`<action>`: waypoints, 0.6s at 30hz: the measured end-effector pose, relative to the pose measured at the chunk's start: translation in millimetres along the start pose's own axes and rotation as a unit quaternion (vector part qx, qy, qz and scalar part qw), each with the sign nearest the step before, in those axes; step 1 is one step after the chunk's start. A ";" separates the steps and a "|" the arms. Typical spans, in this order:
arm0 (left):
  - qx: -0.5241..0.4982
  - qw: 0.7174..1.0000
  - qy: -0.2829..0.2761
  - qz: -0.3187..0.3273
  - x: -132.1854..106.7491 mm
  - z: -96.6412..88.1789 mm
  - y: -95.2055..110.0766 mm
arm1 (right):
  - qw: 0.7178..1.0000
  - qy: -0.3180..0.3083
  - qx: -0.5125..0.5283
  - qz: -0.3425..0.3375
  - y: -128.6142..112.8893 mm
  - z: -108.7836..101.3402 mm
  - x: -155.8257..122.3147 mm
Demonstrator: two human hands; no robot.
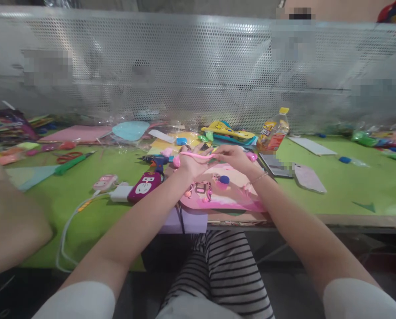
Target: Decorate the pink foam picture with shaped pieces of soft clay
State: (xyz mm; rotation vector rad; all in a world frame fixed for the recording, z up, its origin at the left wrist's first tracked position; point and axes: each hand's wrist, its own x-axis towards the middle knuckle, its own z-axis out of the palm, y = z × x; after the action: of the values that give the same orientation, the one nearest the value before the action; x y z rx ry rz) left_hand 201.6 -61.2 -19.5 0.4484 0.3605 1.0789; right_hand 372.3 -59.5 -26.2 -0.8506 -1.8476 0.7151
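Note:
A thin pink strand of what looks like modelling clay (198, 155) stretches between my hands. It lies across my left hand (190, 166), which is turned palm up under it with its fingertips partly hidden. My right hand (234, 157) pinches the strand's right end between thumb and fingers. Below both hands lies a pink decorated board (231, 201) with small pink shapes and a dark blue lump (224, 180) on it. Pink clay lumps sit close to the hands, one left of my left hand (176, 161) and another beyond my right hand (252, 157).
Left of the board are a glue gun (158, 160), a maroon power bank (145, 188) and a white cable (65, 235). A drink bottle (274, 130) and a phone (309, 178) stand and lie to the right. Another person's arm (12, 221) reaches in at left. A perforated metal screen (198, 66) runs behind.

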 end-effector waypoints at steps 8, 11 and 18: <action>0.097 0.986 0.066 -0.118 1.0 1.3 3.0 | 0.982 0.074 0.145 0.099 15.6 -20.2 -8.8; 0.147 0.981 0.055 -0.114 1.2 2.8 4.8 | 0.971 0.088 0.193 0.108 19.0 -25.5 -8.5; 0.224 0.973 0.022 -0.059 5.6 1.2 -4.3 | 0.947 0.096 0.284 0.111 18.3 -28.1 -8.5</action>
State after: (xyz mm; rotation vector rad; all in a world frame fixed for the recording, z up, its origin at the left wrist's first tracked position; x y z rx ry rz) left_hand 207.9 -58.1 -21.0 0.7937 0.6677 0.8890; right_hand 405.3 -52.3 -33.9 -0.7155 -1.2771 1.1903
